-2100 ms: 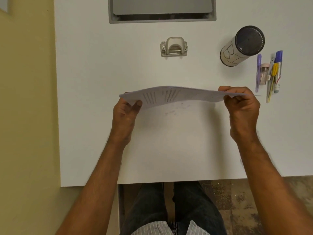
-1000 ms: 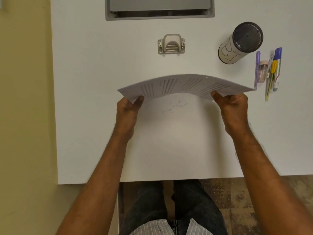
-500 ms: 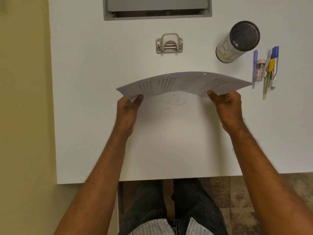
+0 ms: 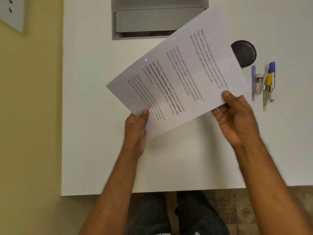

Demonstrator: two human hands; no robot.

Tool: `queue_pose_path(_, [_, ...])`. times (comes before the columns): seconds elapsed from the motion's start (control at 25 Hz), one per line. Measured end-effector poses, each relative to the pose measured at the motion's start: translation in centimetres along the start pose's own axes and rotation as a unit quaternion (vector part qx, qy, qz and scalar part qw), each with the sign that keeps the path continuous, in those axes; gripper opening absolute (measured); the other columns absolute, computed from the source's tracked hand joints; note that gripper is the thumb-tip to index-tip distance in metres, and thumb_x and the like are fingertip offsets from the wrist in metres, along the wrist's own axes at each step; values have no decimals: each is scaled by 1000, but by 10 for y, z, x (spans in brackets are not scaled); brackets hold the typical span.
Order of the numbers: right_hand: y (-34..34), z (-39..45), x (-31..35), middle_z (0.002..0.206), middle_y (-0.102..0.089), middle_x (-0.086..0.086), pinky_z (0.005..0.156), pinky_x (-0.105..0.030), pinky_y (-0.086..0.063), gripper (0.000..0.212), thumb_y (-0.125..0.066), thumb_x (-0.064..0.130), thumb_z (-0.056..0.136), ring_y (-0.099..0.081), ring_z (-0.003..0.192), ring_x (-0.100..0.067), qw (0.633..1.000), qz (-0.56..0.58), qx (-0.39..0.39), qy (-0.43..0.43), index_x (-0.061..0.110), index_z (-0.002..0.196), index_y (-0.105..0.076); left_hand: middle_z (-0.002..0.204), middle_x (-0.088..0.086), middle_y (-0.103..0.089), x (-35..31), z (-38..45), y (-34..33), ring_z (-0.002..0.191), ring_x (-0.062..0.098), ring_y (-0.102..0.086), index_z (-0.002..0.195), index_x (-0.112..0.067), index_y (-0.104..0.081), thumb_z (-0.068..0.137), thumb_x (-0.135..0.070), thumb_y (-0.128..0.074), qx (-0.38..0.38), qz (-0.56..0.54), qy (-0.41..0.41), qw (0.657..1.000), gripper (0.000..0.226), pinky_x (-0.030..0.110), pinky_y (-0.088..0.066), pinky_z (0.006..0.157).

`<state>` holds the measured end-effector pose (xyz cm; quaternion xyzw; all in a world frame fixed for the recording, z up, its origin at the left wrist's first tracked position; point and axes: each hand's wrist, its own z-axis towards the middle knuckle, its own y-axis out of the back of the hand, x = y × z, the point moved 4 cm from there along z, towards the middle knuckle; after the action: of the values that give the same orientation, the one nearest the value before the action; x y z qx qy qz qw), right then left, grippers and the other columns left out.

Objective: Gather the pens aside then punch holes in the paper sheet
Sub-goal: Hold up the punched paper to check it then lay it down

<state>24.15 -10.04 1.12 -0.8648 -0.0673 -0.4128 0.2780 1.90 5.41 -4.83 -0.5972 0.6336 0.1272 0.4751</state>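
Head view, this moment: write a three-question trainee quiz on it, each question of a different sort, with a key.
1. True or false: the paper sheet lies flat on the table.
2. Which thing is partly hidden behind the sheet's right edge?
A. the dark-lidded cylinder
B. the pens
C. the wall socket
3. Fill in: two small punched ____ show near the sheet's upper left edge.

Key
1. False: the left hand pinches its lower corner and the right hand holds its right edge, so it is raised and tilted.
2. A. The pens lie gathered to the right, clear of the sheet.
3. holes
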Motion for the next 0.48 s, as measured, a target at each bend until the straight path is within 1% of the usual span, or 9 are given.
queue_pose_path(0.04, [-11,-6,-13,120,-77,-2,87,-36,-64,24,-60,6,100,-75,109,-19,1000,15,8,-8,23,113,-72,118,-4,-78,7,-5,-5,110,9,-74,120,-17,-70,105,-4,-54,-5,-33,13,999,26,21,-58,88])
queue_pose_path(0.08, [-21,-12,-25,121,-77,-2,87,-36,-64,25,-60,6,101,-74,109,-20,1000,7,16,-11,23,115,-72,123,-2,-77,15,-10,-11,113,10,-73,124,-18,-68,105,-5,-54,-1,-65,24,998,27,22,-59,89])
queue_pose_path(0.16, [-35,-21,-42,125,-76,-1,88,-35,-63,29,-61,6,102,-73,113,-21,999,-50,10,1,26,119,-72,130,2,-74,28,-22,-21,119,15,-71,131,-18,-65,104,-7,-55,24,-108,45,993,31,29,-60,92])
queue_pose_path(0.24, [-40,-24,-41,120,-78,5,85,-32,-63,30,-63,7,101,-74,110,-16,993,-112,-17,42,32,114,-74,132,5,-73,32,-27,-21,118,20,-71,130,-20,-67,100,-11,-58,44,-105,61,992,33,39,-61,96])
queue_pose_path(0.32, [-37,-19,-26,112,-80,8,83,-31,-61,27,-64,7,100,-75,105,-13,984,-156,-28,81,30,110,-75,127,6,-74,21,-21,-10,112,22,-72,126,-20,-69,97,-13,-60,46,-91,55,993,32,45,-60,98])
queue_pose_path(0.4, [-31,-11,-9,109,-80,8,82,-30,-60,25,-64,5,100,-75,103,-13,975,-200,-13,93,26,111,-73,118,4,-76,-5,-7,6,103,18,-72,126,-19,-66,98,-13,-61,38,-78,33,996,30,41,-59,93])
queue_pose_path(0.44, [-29,-7,-2,110,-80,7,83,-30,-61,25,-64,5,100,-75,104,-14,971,-219,5,93,24,113,-72,112,1,-78,-22,0,13,97,15,-73,125,-20,-66,99,-13,-60,39,-52,21,998,28,36,-60,88])
queue_pose_path(0.48, [-29,-4,4,112,-80,7,84,-30,-61,25,-63,5,100,-75,106,-15,967,-237,24,91,24,115,-72,107,-1,-79,-42,7,17,92,13,-74,123,-21,-67,99,-14,-61,45,-1,7,999,26,32,-61,83])
